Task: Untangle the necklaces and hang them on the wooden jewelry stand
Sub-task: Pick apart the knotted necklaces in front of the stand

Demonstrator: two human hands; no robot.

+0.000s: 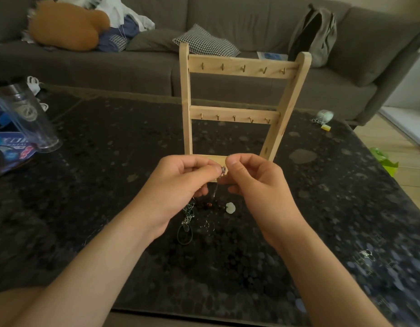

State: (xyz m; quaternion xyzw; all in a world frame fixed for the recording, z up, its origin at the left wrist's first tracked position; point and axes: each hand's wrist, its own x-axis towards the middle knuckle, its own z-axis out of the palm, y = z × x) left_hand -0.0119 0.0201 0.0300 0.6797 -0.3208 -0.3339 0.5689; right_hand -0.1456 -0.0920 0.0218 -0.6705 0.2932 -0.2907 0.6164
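On the dark speckled table (110, 185), just past the hands, the wooden jewelry stand (237, 67) stands upright. It has two rails of small brass hooks (244, 68), and every hook in view is bare. Both hands are raised in front of the stand's base. Left hand (180, 182) and right hand (256, 185) each pinch, thumb against forefinger, a small silvery metal piece (223, 170), maybe a clasp or a bead, too small to tell. A dark cord (215, 192) hangs from that pinch down toward the tangle of necklaces (192, 215), which lies on the table below the hands, between the wrists. The tangle shows fine silver chain, reddish-brown beads (210, 205), a pale pendant (230, 207) and a black cord loop (185, 234). Strands cross, so I cannot tell how many necklaces there are. Judged progress: early, with nothing hung, the heap mostly knotted, and one strand apparently worked at its end. Left to do: free each necklace and hook it on a rail. Also present are a clear tumbler (32, 119) at table left and, behind, a grey sofa (251, 20) with a checked cushion (204, 42) and a backpack (313, 34).
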